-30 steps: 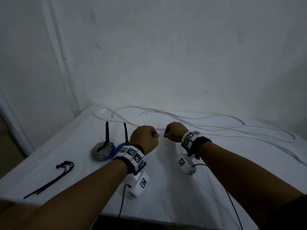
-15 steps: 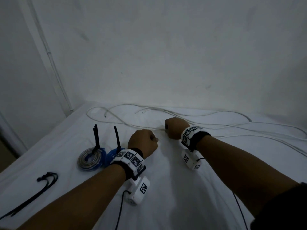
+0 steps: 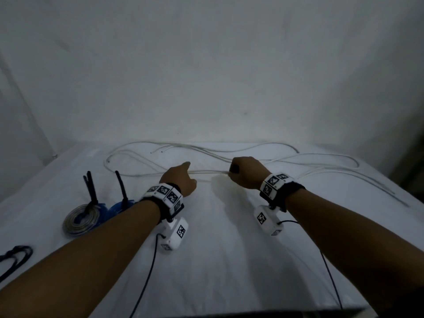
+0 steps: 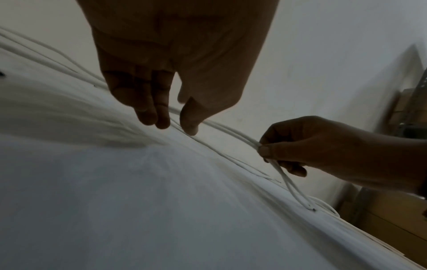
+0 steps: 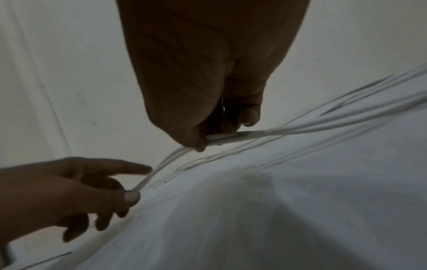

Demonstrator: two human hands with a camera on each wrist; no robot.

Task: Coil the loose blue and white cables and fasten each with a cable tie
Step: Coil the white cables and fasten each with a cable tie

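Observation:
Long white cables (image 3: 309,154) lie in loose loops across the back of the white-covered table (image 3: 218,260). My right hand (image 3: 243,173) grips a few white strands (image 5: 300,130) together in curled fingers (image 5: 249,117) and lifts them slightly off the cloth. My left hand (image 3: 180,180) is a short way to the left on the same strands (image 4: 231,131). Its fingers (image 4: 157,118) are straight and its thumb (image 4: 189,126) is on the other side of the cable, with a gap between them. Two blue coils (image 3: 81,218) (image 3: 119,206) lie at the left, tied with upright black ties.
A bundle of spare black cable ties (image 3: 13,255) lies at the table's front left edge. A plain wall stands right behind the table. Thin black leads hang from both wrist cameras (image 3: 174,232) over the front edge.
Both hands have moved forward and apart from closed fists. The right hand has taken hold of white strands and the left has opened onto them. The view has shifted.

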